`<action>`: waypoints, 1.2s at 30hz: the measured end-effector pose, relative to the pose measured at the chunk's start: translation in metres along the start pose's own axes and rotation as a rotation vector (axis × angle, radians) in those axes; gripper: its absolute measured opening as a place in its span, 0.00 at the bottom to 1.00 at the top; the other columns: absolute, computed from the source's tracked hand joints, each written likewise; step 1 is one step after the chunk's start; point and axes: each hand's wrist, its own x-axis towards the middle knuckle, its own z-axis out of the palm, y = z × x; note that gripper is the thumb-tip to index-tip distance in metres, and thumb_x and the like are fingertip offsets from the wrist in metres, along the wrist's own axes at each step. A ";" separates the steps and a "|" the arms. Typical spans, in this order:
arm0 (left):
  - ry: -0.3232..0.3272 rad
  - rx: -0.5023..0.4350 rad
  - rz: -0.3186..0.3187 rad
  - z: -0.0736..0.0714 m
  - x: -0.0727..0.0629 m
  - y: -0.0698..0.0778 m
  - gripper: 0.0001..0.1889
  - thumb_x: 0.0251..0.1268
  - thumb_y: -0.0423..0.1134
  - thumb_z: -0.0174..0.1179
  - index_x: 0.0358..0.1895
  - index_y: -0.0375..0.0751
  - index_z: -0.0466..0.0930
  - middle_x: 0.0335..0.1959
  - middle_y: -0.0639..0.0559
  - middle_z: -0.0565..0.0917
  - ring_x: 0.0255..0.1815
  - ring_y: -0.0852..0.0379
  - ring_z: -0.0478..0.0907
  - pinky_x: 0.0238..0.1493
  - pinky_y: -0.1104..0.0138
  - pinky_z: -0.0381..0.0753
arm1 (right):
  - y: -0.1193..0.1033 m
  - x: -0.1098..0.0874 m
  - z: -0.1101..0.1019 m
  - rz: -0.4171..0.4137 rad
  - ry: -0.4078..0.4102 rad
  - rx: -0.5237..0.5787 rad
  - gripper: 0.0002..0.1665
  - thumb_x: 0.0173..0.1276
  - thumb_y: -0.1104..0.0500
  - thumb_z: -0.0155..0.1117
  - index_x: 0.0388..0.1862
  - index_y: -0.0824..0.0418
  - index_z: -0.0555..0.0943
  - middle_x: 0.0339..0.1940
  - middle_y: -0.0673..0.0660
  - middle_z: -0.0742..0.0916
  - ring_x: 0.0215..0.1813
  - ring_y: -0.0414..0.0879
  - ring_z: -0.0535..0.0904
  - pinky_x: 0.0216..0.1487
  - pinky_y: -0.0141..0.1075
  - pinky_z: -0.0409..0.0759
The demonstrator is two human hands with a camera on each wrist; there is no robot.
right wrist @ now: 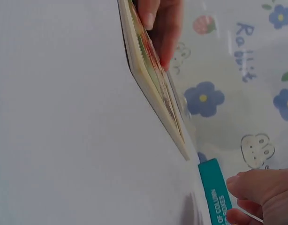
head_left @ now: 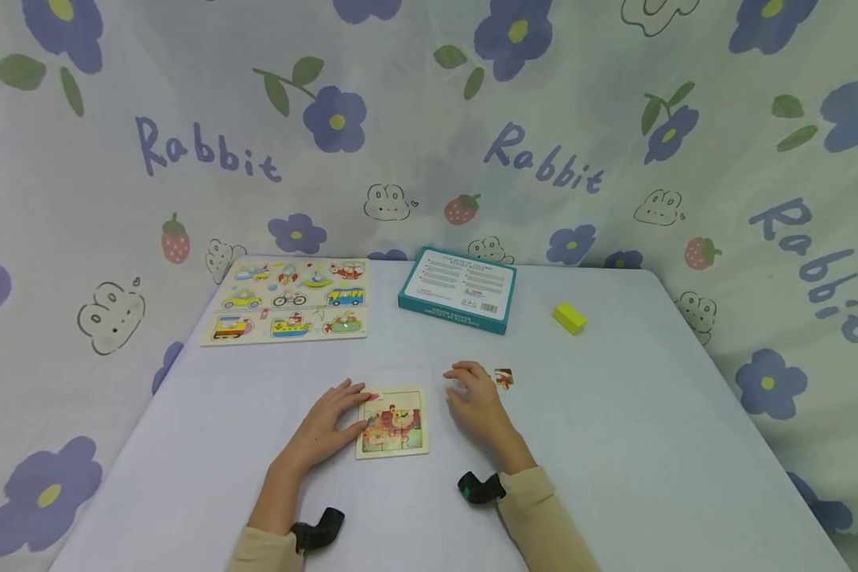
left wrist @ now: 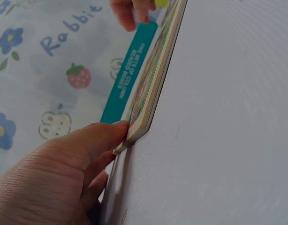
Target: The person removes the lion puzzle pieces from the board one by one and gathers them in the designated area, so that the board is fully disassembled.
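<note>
A small wooden jigsaw board (head_left: 393,453) lies flat on the table, its picture partly filled with pieces showing a cartoon animal. My left hand (head_left: 326,425) rests at its left side, fingertips on the upper left corner by a reddish piece and the thumb on the left edge. The left wrist view shows that thumb (left wrist: 104,138) against the frame. Right of the board hovers my right hand (head_left: 477,403), fingers loosely bent, with nothing visible in them. A loose puzzle piece (head_left: 504,378) lies just beyond it; a bit of another is mostly hidden behind the hand.
At the back left lies a wooden vehicle puzzle board (head_left: 286,318). A teal box (head_left: 457,290) with a white printed face is at the back centre. A yellow block (head_left: 569,318) sits at the back right. Patterned cloth (head_left: 429,119) hangs behind the table.
</note>
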 end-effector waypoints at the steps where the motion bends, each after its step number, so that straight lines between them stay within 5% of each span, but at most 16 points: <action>1: 0.000 0.000 -0.002 0.000 0.000 0.000 0.24 0.56 0.42 0.64 0.57 0.43 0.75 0.63 0.45 0.69 0.68 0.42 0.55 0.65 0.47 0.52 | -0.004 0.000 0.002 -0.009 -0.015 0.002 0.13 0.54 0.68 0.67 0.40 0.61 0.81 0.47 0.56 0.79 0.51 0.49 0.75 0.49 0.41 0.76; 14: -0.014 -0.016 -0.049 0.001 -0.003 -0.002 0.30 0.56 0.45 0.64 0.61 0.37 0.70 0.64 0.45 0.68 0.69 0.43 0.54 0.66 0.49 0.51 | -0.037 -0.009 0.034 -0.174 -0.181 0.108 0.11 0.59 0.67 0.62 0.42 0.62 0.80 0.47 0.54 0.79 0.51 0.44 0.75 0.51 0.34 0.76; 19: -0.022 -0.028 -0.070 0.000 -0.004 -0.001 0.30 0.56 0.45 0.64 0.62 0.39 0.69 0.65 0.46 0.67 0.69 0.44 0.53 0.67 0.50 0.50 | -0.041 -0.013 0.043 -0.252 -0.197 0.073 0.11 0.61 0.66 0.60 0.44 0.61 0.79 0.49 0.55 0.77 0.46 0.41 0.72 0.43 0.26 0.75; 24: -0.020 -0.018 -0.069 0.000 -0.003 -0.002 0.31 0.56 0.46 0.64 0.63 0.40 0.69 0.66 0.48 0.66 0.70 0.45 0.52 0.66 0.48 0.51 | -0.044 -0.013 0.046 -0.275 -0.222 0.016 0.12 0.62 0.65 0.59 0.45 0.60 0.79 0.50 0.53 0.77 0.50 0.41 0.71 0.46 0.28 0.74; 30: 0.010 0.023 -0.029 0.004 -0.001 -0.005 0.32 0.53 0.47 0.66 0.61 0.41 0.71 0.64 0.49 0.68 0.70 0.44 0.52 0.63 0.44 0.56 | -0.045 -0.011 0.052 -0.360 -0.172 -0.046 0.12 0.61 0.63 0.61 0.44 0.61 0.80 0.47 0.54 0.79 0.48 0.42 0.72 0.48 0.31 0.73; 36: 0.019 0.051 -0.044 0.004 0.001 -0.003 0.34 0.52 0.48 0.66 0.62 0.38 0.69 0.64 0.47 0.67 0.69 0.45 0.52 0.63 0.45 0.56 | -0.046 -0.009 0.060 -0.355 -0.135 -0.123 0.15 0.61 0.60 0.61 0.46 0.62 0.80 0.47 0.56 0.78 0.44 0.46 0.72 0.44 0.34 0.72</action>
